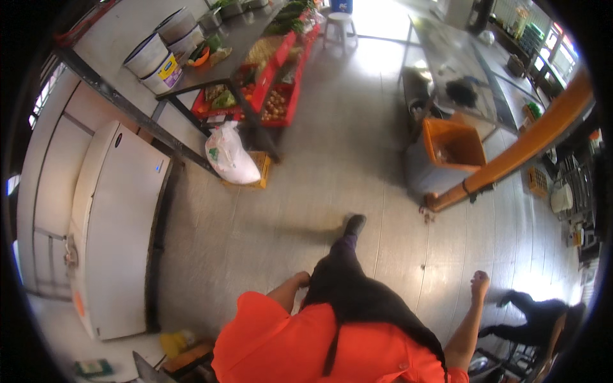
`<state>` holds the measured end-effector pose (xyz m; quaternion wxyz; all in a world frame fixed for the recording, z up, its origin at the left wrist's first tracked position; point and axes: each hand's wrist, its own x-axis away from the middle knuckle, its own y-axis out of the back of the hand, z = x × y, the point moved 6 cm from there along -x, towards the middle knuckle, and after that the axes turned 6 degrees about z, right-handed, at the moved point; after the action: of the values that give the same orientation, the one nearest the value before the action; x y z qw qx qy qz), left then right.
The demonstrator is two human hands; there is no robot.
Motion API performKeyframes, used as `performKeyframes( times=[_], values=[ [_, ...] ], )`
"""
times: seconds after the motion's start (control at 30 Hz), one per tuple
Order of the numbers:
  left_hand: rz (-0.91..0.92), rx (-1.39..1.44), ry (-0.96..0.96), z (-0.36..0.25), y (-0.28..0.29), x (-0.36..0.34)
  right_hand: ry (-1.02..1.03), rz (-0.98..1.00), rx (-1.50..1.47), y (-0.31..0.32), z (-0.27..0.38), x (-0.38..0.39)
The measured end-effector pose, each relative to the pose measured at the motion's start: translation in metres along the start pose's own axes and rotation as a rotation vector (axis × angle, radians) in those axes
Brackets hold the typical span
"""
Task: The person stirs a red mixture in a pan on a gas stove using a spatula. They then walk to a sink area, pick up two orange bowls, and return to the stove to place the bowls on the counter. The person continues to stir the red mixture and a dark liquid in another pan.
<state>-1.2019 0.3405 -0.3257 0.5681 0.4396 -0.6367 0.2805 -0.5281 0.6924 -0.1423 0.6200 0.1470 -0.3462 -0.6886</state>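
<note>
In the head view, the only one, the left hand [301,279] hangs low beside the black apron [348,290], close to its edge; its fingers look bent inward, but their tips are partly out of sight, so I cannot tell how far they close or whether they hold anything. The right hand [480,282] is out to the right, well apart from the body, its fingers loosely curled with nothing showing in them; how tightly they close is too small to tell.

The apron is the thing nearest the left fingers, lying just to their right, its length running forward toward the dark shoe [355,223]. Farther off to the left stands a white freezer [128,236], its long side running roughly forward. Ahead and left, a white bag [233,156] leans above a yellow crate [262,171]; the left hand is the nearer one to both.

From the right fingers, the grey bin [426,169] with an orange rim lies ahead and a little left, and the right hand is nearer to it. Beside it an orange post [511,152] slants away to the upper right. A co-worker [539,319] is at the lower right.
</note>
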Motion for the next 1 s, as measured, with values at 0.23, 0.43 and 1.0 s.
performKeyframes(
  times=[0.23, 0.43, 1.0],
  values=[
    [-0.274, 0.086, -0.444, -0.171, 0.195, -0.057, -0.415, 1.028, 0.01, -0.263, 0.105, -0.001],
    [-0.175, 0.679, -0.424, -0.295, 0.372, -0.033, -0.062, 0.929, 0.195, -0.286, 0.185, -0.109],
    [-0.074, 0.538, -0.068, -0.35, 0.579, -0.08, -0.162, 1.219, 0.609, -0.555, 0.399, -0.341]
  ],
)
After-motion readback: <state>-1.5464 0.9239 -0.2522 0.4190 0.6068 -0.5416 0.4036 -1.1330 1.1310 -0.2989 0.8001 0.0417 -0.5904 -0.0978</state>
